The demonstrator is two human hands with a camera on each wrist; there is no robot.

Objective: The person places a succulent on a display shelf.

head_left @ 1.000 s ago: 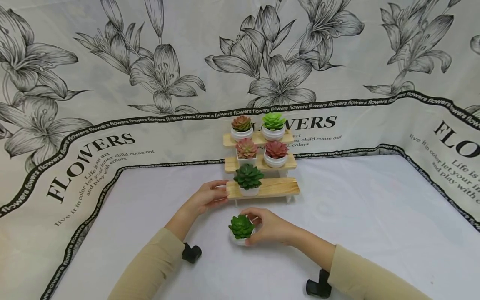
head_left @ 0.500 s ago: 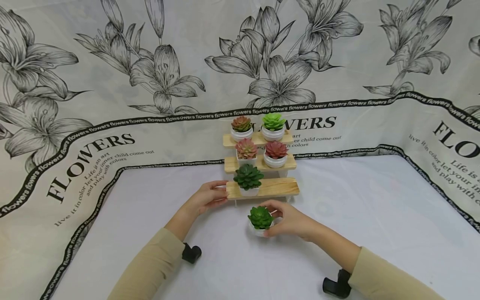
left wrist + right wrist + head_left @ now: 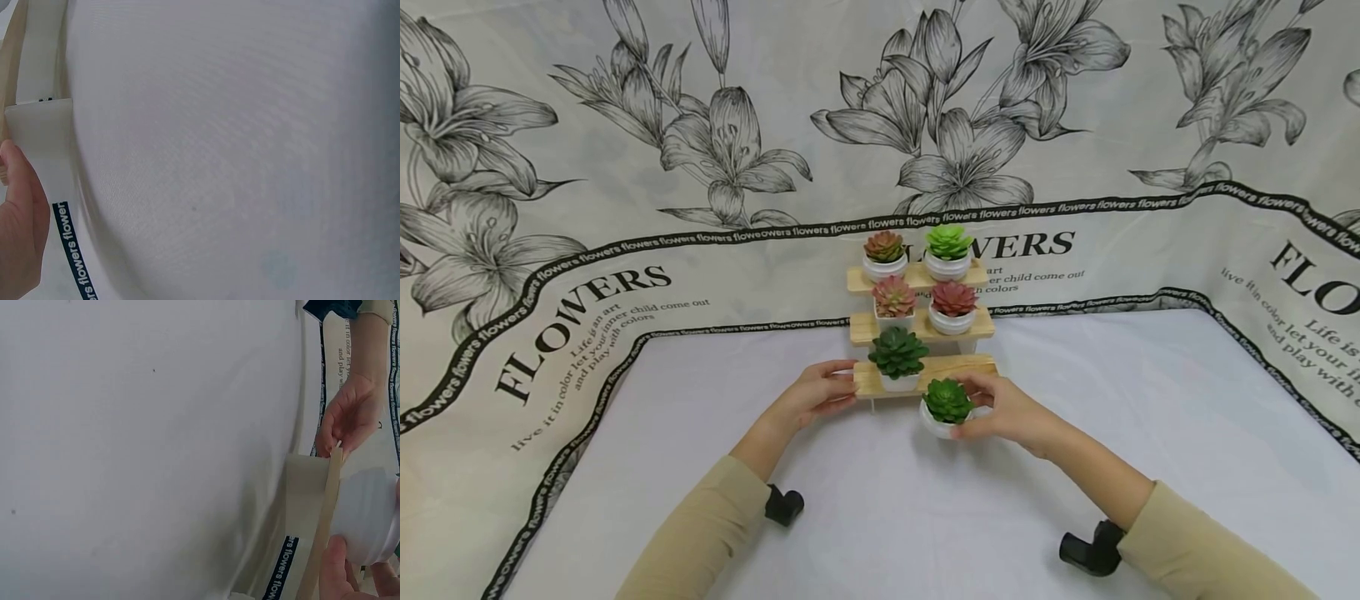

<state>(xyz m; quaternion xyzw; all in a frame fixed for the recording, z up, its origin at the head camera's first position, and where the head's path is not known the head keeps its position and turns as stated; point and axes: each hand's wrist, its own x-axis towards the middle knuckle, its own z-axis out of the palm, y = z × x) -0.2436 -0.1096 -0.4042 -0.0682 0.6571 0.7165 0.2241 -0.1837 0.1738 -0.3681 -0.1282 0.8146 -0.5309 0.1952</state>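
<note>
A three-step wooden plant stand (image 3: pixel 868 382) stands at the middle back, with small potted succulents on its boards. My left hand (image 3: pixel 812 393) pinches the left end of the lowest board; the right wrist view shows its thumb and fingers on both faces of the board (image 3: pixel 326 512). In my right hand (image 3: pixel 1015 414) is a green succulent (image 3: pixel 947 402) in a round white pot (image 3: pixel 364 509), gripped from the right side. That pot is just at the front edge of the lowest board. A dark green succulent (image 3: pixel 898 353) sits on that board's left half.
Reddish (image 3: pixel 884 247) and bright green (image 3: pixel 948 242) succulents occupy the top board; pink (image 3: pixel 894 297) and dark red (image 3: pixel 953 298) ones the middle. Printed floral cloth (image 3: pixel 760 275) hangs behind. White cloth (image 3: pixel 850 533) covers the table. Black wrist devices (image 3: pixel 1093 550) hang below both sleeves.
My right hand has carried the green potted succulent rightward and away from me, from the tabletop in front to the lowest board's front edge. The left hand stays in place on the stand.
</note>
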